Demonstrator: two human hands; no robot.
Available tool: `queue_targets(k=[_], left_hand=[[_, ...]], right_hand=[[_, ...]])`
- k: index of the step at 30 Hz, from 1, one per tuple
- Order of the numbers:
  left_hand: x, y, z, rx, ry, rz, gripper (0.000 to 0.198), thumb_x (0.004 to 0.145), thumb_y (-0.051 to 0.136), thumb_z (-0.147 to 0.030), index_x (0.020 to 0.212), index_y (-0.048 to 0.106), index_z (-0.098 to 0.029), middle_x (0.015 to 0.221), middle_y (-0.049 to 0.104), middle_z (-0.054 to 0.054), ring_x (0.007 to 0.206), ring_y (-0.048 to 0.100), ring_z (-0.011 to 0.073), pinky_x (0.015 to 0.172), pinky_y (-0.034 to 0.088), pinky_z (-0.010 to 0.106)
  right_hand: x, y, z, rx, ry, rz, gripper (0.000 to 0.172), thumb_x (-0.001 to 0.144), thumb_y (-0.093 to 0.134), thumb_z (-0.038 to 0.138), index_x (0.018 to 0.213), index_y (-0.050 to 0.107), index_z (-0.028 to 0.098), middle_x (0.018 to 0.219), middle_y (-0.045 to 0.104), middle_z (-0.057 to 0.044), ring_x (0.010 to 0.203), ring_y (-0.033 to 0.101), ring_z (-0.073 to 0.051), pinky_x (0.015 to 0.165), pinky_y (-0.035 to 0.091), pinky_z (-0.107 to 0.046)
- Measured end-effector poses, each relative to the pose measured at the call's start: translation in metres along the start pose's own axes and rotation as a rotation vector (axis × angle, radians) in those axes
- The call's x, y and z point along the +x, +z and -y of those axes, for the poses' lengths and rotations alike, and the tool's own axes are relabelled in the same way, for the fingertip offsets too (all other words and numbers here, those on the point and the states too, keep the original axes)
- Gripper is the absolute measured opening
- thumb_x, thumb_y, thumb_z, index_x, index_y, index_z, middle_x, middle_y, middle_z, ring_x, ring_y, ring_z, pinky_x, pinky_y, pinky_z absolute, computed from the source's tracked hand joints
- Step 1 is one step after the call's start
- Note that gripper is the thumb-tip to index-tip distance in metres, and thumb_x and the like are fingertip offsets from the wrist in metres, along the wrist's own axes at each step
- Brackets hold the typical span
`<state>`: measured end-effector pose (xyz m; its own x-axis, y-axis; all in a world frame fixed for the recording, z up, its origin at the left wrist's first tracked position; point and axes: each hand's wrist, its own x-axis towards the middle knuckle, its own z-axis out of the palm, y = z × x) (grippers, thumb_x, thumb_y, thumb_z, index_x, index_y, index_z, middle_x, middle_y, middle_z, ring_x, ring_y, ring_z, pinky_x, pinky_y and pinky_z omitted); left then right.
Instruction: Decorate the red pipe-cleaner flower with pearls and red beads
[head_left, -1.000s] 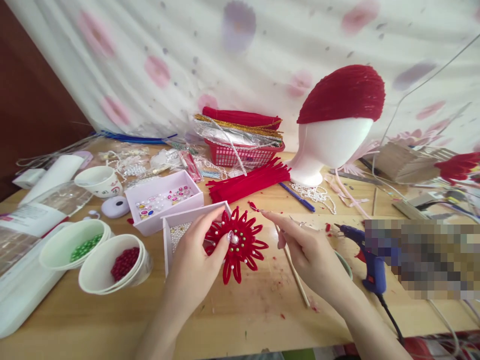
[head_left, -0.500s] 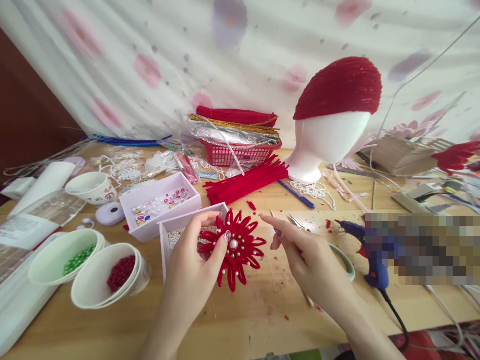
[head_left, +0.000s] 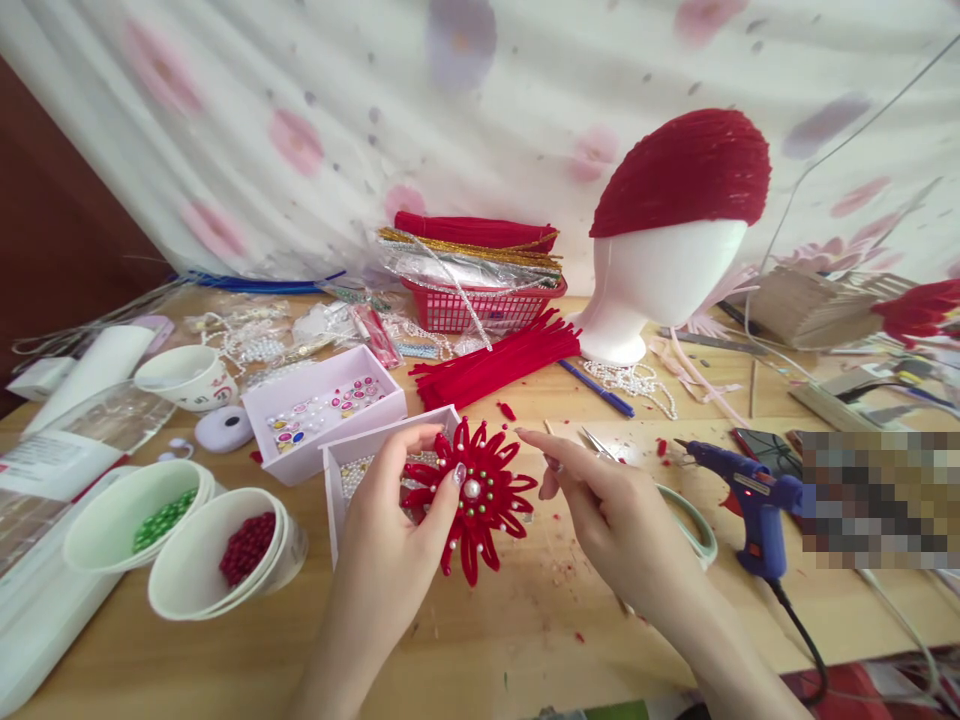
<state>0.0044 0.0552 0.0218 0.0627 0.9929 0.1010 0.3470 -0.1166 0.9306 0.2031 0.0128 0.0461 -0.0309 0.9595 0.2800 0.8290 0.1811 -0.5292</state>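
Observation:
My left hand [head_left: 394, 525] holds a red pipe-cleaner flower [head_left: 478, 492] studded with small pearls and a larger pearl at its centre, above the wooden table [head_left: 495, 640]. My right hand [head_left: 607, 510] hovers just right of the flower, index finger stretched toward its petals, other fingers curled; nothing shows in it. A thin wooden stick lies under that hand. An open white box of pearls [head_left: 358, 470] sits right behind the flower.
Paper cups of green beads [head_left: 161, 517] and red beads [head_left: 246, 546] stand at left. A pink gem tray [head_left: 326, 405], loose red pipe cleaners [head_left: 499, 365], a red basket [head_left: 480, 305], a foam head with a red cap [head_left: 667, 230] and a blue glue gun [head_left: 750, 500] surround the work spot.
The flower has turned slightly in my left hand and sits a little lower. My right hand stays beside it, barely moved. The view shifted a little.

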Motion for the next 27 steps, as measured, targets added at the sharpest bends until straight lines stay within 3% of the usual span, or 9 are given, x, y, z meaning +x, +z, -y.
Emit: queue_targets(k=[7,15,24,27], left_hand=[[0.0001,0.0001,-0.0004,-0.012,0.005,-0.006,0.028,0.090,0.060,-0.031,0.117,0.060,-0.027,0.124,0.068,0.006,0.114,0.067,0.0260,0.100,0.053,0.045],[-0.0005,0.0003,-0.0021,-0.024,-0.008,-0.003,0.027,0.090,0.059,-0.031,0.117,0.061,-0.027,0.123,0.069,0.006,0.110,0.068,0.0248,0.092,0.056,0.041],[-0.0009,0.0005,-0.0028,-0.032,-0.021,-0.005,0.028,0.090,0.060,-0.031,0.118,0.061,-0.027,0.124,0.068,0.006,0.110,0.067,0.0243,0.094,0.054,0.041],[-0.0003,-0.0001,-0.0014,-0.026,-0.015,0.004,0.027,0.090,0.060,-0.032,0.117,0.061,-0.028,0.124,0.068,0.005,0.109,0.067,0.0239,0.092,0.054,0.041]], right_hand=[[0.0005,0.0025,-0.0008,0.015,0.002,-0.005,0.053,0.090,0.039,0.006,0.132,0.066,0.022,0.073,0.071,0.001,0.050,0.056,-0.013,0.051,0.042,-0.023],[-0.0009,0.0039,-0.0008,0.034,0.007,-0.006,0.054,0.089,0.040,0.004,0.133,0.065,0.022,0.072,0.070,0.002,0.055,0.061,-0.014,0.055,0.045,-0.023],[-0.0043,0.0030,0.0004,0.027,0.020,-0.032,0.047,0.092,0.039,0.009,0.127,0.069,0.016,0.071,0.071,0.000,0.055,0.063,-0.014,0.056,0.047,-0.024],[-0.0073,0.0024,-0.0011,0.008,0.014,-0.045,0.047,0.092,0.038,0.009,0.128,0.069,0.016,0.071,0.071,0.001,0.047,0.055,-0.012,0.050,0.043,-0.023]])
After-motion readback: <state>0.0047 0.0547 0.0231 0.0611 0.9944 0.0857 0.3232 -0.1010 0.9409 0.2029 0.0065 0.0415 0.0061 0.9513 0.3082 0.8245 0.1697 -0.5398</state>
